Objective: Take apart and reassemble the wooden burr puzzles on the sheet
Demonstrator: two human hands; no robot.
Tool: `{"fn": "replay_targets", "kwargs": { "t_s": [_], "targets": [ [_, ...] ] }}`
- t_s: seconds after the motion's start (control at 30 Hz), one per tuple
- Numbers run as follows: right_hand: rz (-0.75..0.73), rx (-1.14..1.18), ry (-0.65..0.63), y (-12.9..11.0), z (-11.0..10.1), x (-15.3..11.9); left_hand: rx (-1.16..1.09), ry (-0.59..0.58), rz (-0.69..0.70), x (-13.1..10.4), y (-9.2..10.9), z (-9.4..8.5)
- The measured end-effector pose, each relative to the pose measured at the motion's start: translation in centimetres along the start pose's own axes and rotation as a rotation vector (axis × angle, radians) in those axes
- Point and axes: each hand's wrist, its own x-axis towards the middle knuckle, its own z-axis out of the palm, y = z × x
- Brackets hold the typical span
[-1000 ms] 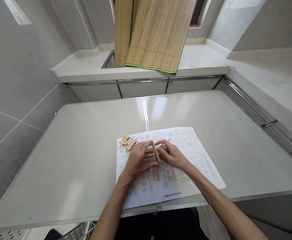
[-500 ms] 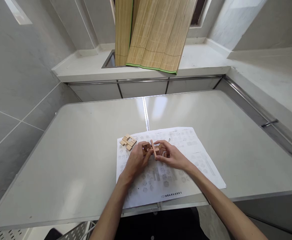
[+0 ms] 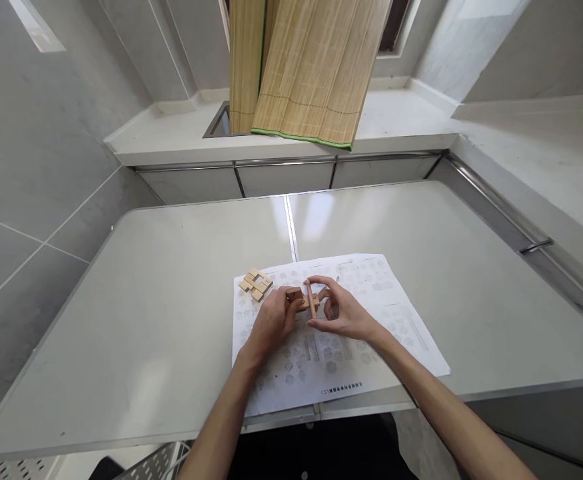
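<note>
My left hand [image 3: 272, 319] is closed around small brown wooden puzzle pieces [image 3: 295, 294], partly covered by the fingers. A slim wooden stick [image 3: 312, 300] stands between the thumb and fingertip of my right hand [image 3: 340, 311], pinched at its two ends. This stick lies across the pieces in the left hand; whether it is locked into them I cannot tell. To the left, on the paper, rests a flat cluster of pale wooden puzzle pieces [image 3: 256, 285] with a gap in its middle.
Under my hands a large printed sheet [image 3: 386, 360] with small diagrams lies on the pale folding table [image 3: 136, 300], whose metal seam [image 3: 291, 227] runs front to back. Behind it, a bamboo mat [image 3: 316, 73] hangs over a white counter [image 3: 171, 140] beside a sink [image 3: 217, 123].
The stick has shifted slightly right and turned a little more upright in my right fingers. My left hand keeps its hold on the pieces, and the pale cluster has not moved.
</note>
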Motion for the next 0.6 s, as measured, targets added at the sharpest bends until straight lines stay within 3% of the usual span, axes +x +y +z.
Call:
{"fn": "replay_targets", "kwargs": {
  "t_s": [0.23, 0.37, 0.6],
  "targets": [
    [-0.07, 0.032, 0.169, 0.1, -0.6, 0.0, -0.454, 0.19, -0.293, 0.3, 1.0, -0.7],
    [-0.092, -0.158, 0.261, 0.5, -0.3, 0.2, -0.547, 0.248, -0.339, 0.8, 1.4, -1.4],
    [-0.242, -0.379, 0.249, 1.0, 0.2, 0.4, -0.651, 0.286, -0.374, 0.9, 0.6, -1.9]
  ]
}}
